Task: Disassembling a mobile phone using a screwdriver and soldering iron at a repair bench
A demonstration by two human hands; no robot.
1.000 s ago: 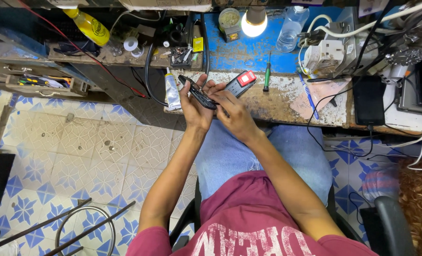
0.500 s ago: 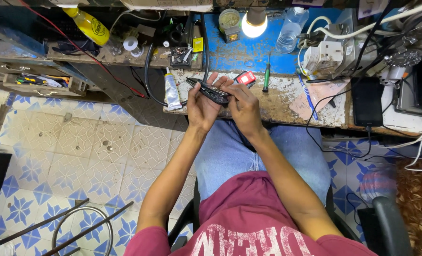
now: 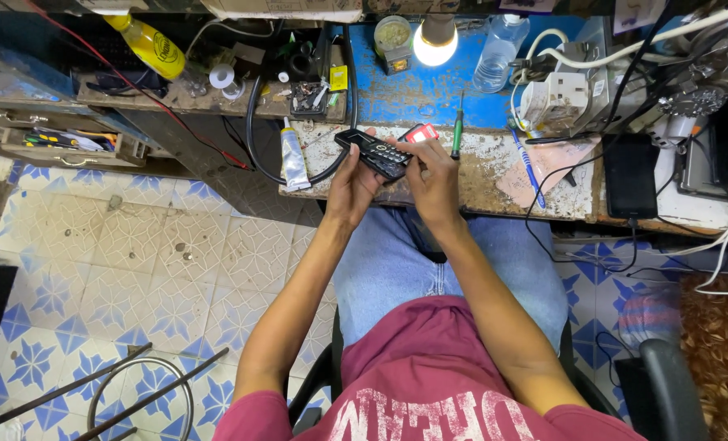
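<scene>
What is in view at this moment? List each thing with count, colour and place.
small black keypad phone: one, black, held over the bench edge in both hands
small red flat device: one, red, on the bench just behind the phone
green-handled screwdriver: one, green, on the bench right of the hands
white glue tube: one, white, at the bench's left edge
lit bare bulb: one, glowing white, back of the bench
clear plastic bottle: one, clear, right of the bulb
yellow plastic bottle: one, yellow, on the left shelf
black flat slab phone: one, black, on the bench's right part
worn wooden workbench: one, scuffed white and blue
left hand: one, gripping the phone
right hand: one, gripping the phone
</scene>
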